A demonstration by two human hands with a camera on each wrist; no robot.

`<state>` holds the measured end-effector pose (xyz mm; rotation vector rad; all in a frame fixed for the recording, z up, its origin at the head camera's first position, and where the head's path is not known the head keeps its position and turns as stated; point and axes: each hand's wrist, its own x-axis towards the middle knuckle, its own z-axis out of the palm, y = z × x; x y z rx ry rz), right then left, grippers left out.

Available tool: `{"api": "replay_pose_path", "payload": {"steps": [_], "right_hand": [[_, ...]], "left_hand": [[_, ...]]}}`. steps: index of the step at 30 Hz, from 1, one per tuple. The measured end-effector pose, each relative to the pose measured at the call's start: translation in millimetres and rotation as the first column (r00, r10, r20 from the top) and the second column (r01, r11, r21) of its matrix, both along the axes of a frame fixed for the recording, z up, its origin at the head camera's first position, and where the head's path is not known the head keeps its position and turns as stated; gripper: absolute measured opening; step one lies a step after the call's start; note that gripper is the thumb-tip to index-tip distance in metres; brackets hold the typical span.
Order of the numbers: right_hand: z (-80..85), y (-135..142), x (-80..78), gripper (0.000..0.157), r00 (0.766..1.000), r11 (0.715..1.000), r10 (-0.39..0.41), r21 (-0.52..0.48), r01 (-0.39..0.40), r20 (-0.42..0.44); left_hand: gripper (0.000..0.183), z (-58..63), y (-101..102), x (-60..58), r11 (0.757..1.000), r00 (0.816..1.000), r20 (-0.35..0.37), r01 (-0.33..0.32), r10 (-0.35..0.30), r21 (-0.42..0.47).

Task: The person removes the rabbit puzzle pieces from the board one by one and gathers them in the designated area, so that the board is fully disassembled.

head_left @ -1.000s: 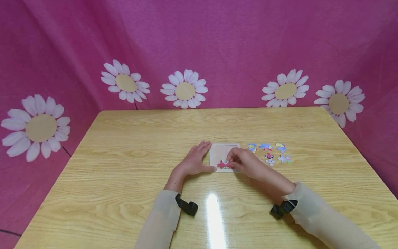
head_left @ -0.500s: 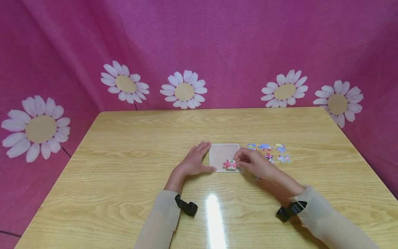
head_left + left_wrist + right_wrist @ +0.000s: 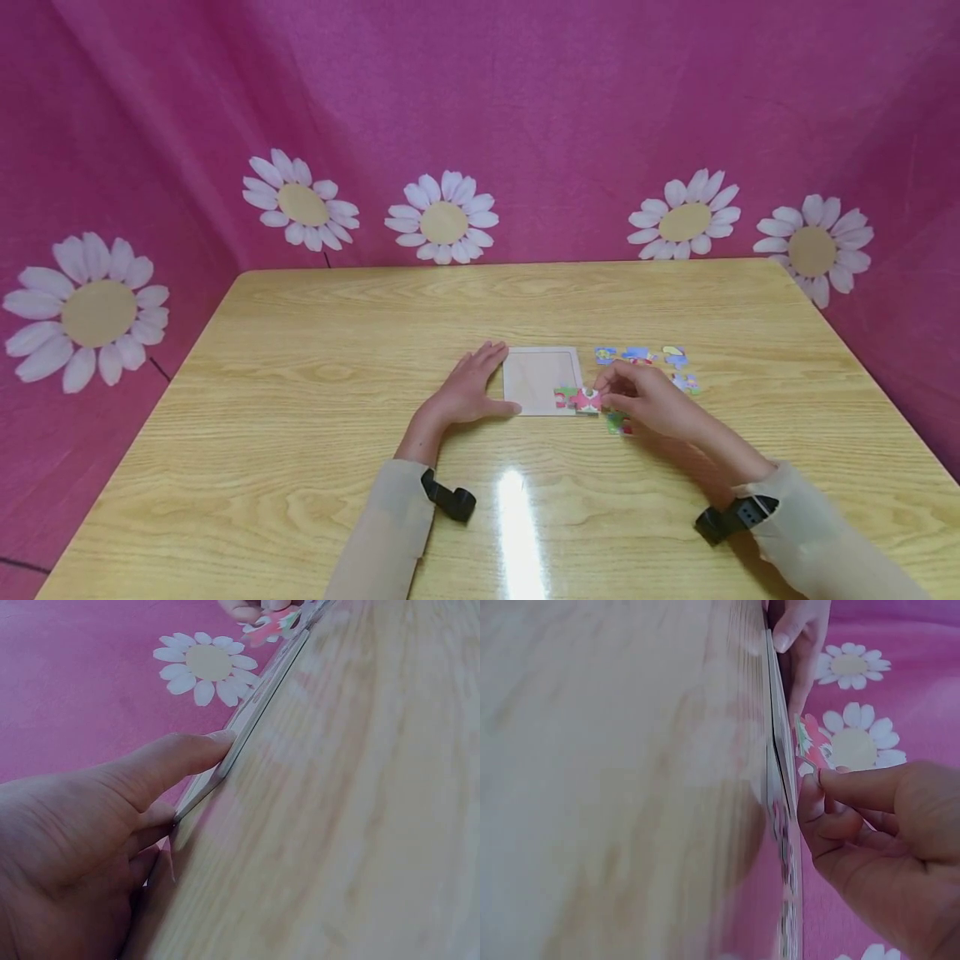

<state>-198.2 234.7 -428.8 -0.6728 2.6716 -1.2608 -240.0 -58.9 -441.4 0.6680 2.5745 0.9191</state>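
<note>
A pale square puzzle tray lies mid-table. My left hand rests at its left side, thumb and fingers spread along the edge; in the left wrist view the left hand's thumb lies on the tray's rim. My right hand pinches a pink, white and green puzzle piece between thumb and forefinger, just above the tray's lower right corner. The pinched puzzle piece stands tilted in the right wrist view. A green-and-red puzzle piece shows in the tray's lower right, beside the held one.
Several loose blue puzzle pieces lie right of the tray, some hidden behind my right hand. A green-and-red loose piece lies below that hand. A pink flowered curtain stands behind the wooden table.
My right hand has moved right with the pink puzzle piece, from the tray's lower middle to its lower right corner. The green-and-red piece in the tray has come into sight. My left hand stays put.
</note>
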Motion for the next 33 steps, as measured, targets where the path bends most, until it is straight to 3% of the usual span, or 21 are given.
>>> {"api": "replay_pose_path", "payload": {"steps": [18,33], "right_hand": [[-0.9,41,14.8,0.007,0.991,0.998,-0.042,0.041,0.048,-0.126],[-2.4,71,26.0,0.005,0.991,0.994,-0.068,0.073,0.077,-0.115]], "left_hand": [[0.094,-1.5,0,-0.7,1.000,1.000,0.001,0.004,-0.004,-0.010],[0.093,-0.8,0,0.2,1.000,1.000,-0.014,0.002,-0.002,-0.004]]}}
